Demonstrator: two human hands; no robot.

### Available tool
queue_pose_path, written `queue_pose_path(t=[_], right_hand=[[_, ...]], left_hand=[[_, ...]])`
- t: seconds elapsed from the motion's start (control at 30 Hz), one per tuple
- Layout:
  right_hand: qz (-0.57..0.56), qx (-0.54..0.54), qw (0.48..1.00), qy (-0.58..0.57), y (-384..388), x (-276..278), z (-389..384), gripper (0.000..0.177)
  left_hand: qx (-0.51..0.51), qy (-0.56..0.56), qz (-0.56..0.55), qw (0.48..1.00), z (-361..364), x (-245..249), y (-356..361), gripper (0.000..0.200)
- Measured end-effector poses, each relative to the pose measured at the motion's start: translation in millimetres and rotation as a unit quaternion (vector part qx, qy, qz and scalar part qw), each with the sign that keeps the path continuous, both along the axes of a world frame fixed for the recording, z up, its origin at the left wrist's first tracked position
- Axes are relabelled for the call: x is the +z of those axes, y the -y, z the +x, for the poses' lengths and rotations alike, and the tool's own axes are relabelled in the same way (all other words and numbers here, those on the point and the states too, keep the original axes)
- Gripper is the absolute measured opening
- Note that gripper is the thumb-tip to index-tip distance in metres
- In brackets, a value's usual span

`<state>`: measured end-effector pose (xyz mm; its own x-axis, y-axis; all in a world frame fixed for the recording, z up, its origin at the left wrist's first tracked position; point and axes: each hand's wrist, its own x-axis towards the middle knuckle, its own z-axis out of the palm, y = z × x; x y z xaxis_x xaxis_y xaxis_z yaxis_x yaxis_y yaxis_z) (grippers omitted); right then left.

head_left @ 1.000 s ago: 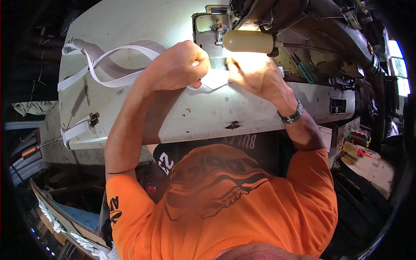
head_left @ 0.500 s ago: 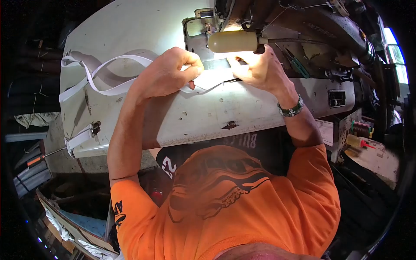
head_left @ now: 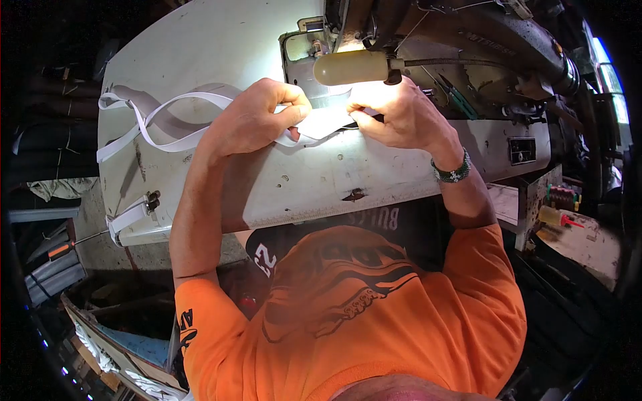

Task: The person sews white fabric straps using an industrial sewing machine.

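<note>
Between my hands stretches a white flat strip [head_left: 324,123], brightly lit, beside the metal plate of a sewing machine. My left hand [head_left: 257,117] pinches its left part between thumb and fingers. Its right end is gripped by my right hand [head_left: 400,119], thumb and forefinger closed together just below the cream-coloured cylinder [head_left: 351,68]. To the left of my left hand, a long white strap [head_left: 179,144] lies in loose loops on the worn white tabletop [head_left: 287,194]. Whether strap and strip are one piece is hidden by my left hand.
The dark sewing machine arm [head_left: 491,47] overhangs the table at upper right. Green-handled snips [head_left: 460,101] lie beneath it. A clamp-like metal fitting [head_left: 152,200] sits at the table's left edge. Thread spools [head_left: 563,196] stand at right, and an orange-handled screwdriver [head_left: 61,251] is at far left.
My right hand's fingertips have shifted slightly left along the strip, nearer my left hand. Both hands keep their pinch. The whole view has tilted a little.
</note>
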<state>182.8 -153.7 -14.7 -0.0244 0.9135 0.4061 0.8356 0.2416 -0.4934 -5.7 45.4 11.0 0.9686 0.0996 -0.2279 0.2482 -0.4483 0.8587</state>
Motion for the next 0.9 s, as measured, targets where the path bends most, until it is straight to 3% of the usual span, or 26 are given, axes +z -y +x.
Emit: queue_pose_path(t=[0.3,0.47,0.6,0.9], right_hand=[[-0.087,0.009,0.995,-0.041,9.0,5.2,13.0,0.014],[-0.126,0.020,0.988,-0.091,11.2,13.4,16.9,0.004],[-0.190,0.067,0.970,-0.138,13.8,22.6,20.5,0.008],[-0.297,0.060,0.939,-0.161,24.2,22.9,34.0,0.011]], left_hand=[[0.007,0.002,-0.004,1.000,-5.0,-1.4,-0.5,0.029],[0.004,0.002,-0.002,1.000,-6.9,-3.2,-2.0,0.030],[0.011,0.002,-0.001,1.000,-7.1,-2.5,-0.3,0.030],[0.028,0.051,0.025,0.998,-13.0,2.4,10.8,0.024]])
